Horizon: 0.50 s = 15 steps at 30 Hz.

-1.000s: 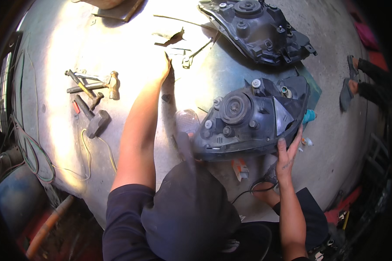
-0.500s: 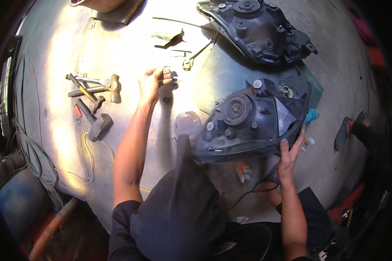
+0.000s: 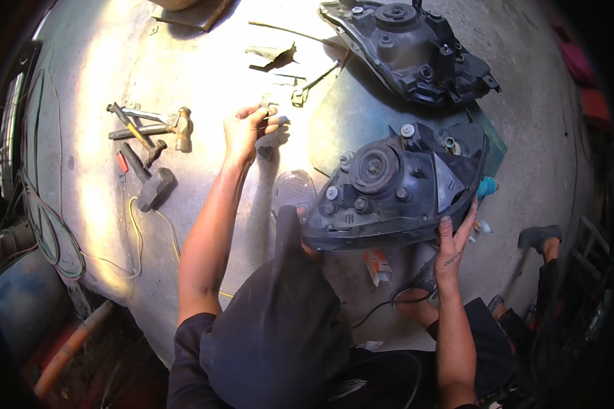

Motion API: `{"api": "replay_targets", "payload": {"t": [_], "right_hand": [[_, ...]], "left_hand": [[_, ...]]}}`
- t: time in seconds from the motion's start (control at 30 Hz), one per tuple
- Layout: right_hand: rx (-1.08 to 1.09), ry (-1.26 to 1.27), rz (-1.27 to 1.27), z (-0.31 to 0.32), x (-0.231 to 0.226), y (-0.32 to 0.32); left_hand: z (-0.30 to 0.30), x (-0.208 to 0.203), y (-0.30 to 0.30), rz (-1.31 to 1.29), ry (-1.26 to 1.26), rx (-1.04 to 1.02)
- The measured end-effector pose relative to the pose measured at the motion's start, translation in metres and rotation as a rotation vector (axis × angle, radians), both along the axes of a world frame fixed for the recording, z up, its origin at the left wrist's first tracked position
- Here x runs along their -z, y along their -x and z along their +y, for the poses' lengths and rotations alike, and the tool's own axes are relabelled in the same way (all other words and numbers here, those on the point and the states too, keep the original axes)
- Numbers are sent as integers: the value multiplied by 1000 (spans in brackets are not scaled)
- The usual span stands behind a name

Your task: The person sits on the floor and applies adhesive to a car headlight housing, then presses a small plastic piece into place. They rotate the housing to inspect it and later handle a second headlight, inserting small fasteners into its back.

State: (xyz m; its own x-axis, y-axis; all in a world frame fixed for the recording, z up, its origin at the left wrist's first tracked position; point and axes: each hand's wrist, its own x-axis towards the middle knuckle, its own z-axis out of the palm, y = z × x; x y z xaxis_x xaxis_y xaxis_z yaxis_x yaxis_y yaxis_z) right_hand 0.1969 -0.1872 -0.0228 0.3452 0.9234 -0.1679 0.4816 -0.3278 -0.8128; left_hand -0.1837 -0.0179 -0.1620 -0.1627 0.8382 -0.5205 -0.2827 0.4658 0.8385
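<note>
R hand part-closed on lower R edge of black plastic headlight housing: thumb on near face, fingers extended up along R end. Housing directly in front of person, back side up, over near part of flat dull-green sheet on grey concrete floor. L hand out to the L of housing, well apart from it, in bright light; fingers curled, thumb & index pinched on small pale piece, type can't tell (glare). Second black plastic headlight housing beyond the first, also back up. Teal cylindrical item just beside R end of near housing. Far L on floor: ball-peen hammer w/ brownish metal head, small hammer w/ yellow-&-black handle lying across its handle, heavy dark block-headed hammer nearer. Orange-&-white carton below near housing.
</note>
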Motion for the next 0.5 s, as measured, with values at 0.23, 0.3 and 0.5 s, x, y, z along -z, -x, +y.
{"api": "replay_targets", "payload": {"t": [0.23, 0.3, 0.5], "right_hand": [[-28, -9, -38, 1, 0, 2], [-13, -13, -27, 1, 0, 1], [20, -23, -3, 0, 2, 3]], "left_hand": [[2, 30, 22, 70, 76, -12], [-5, 39, 28, 203, 109, -26], [-49, 68, 44, 496, 59, 34]]}}
